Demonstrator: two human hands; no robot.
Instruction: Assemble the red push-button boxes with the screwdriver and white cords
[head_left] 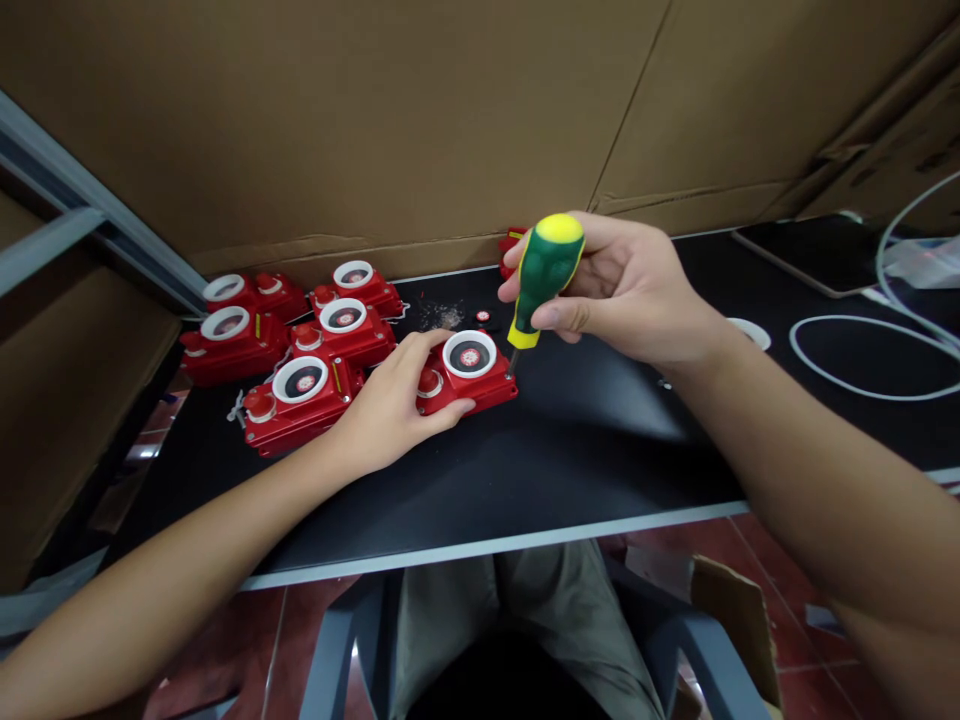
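Note:
On the black tabletop lies a red alarm-like box point(487, 392) with a white ring around a dark round face and a red dome beside it. My left hand point(401, 400) grips this box from its left side, thumb along the near edge and fingers over the far side. In my right hand point(615, 290) is a green and yellow screwdriver point(546, 268), held upright with a slight tilt. Its tip meets the screw at the box's right corner. Fingers of my right hand wrap around the handle.
Several similar red boxes point(300, 425) stand at the left. A small round part point(482, 317) and pale debris point(448, 316) lie behind the held box. Another red item point(510, 243) is partly hidden. At the right are a white cable point(825, 320) and a dark flat device point(806, 250). Cardboard point(420, 130) walls the back.

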